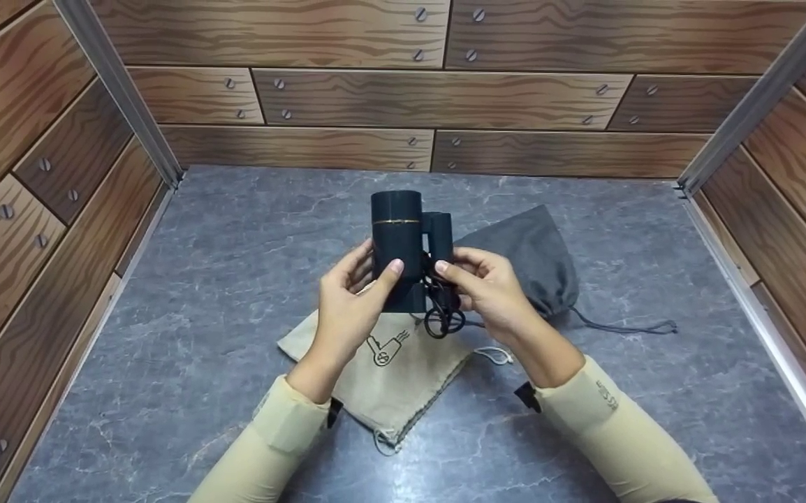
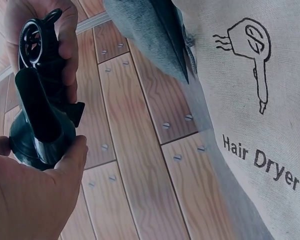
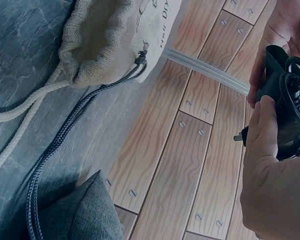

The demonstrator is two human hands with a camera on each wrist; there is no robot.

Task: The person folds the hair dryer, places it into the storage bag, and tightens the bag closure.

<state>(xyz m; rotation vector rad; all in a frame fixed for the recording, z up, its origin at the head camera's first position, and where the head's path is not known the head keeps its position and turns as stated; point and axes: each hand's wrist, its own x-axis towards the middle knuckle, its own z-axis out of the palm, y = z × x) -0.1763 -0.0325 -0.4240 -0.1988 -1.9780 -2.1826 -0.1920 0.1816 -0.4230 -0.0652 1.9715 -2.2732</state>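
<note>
Both hands hold up a dark hair dryer [image 1: 397, 241] with a thin gold band, its handle [image 1: 441, 234] folded alongside the barrel. My left hand [image 1: 346, 304] grips the barrel, thumb across its front and fingers around the far side. On the handle side, my right hand [image 1: 497, 290] grips the handle and the bundled black cord [image 1: 443, 300], thumb in front. A plug [image 3: 240, 137] pokes out beside that hand in the right wrist view. Under the dryer lies a beige drawstring bag [image 1: 403, 381], printed with a hair dryer drawing and the words "Hair Dryer" [image 2: 260, 162].
A dark grey drawstring bag [image 1: 532, 258] lies behind the right hand, its cord [image 1: 626, 327] trailing right over the grey marbled tabletop [image 1: 235, 230]. Wood-patterned panels [image 1: 438, 98] wall the back and sides, with metal strips [image 1: 766, 307] along the edges.
</note>
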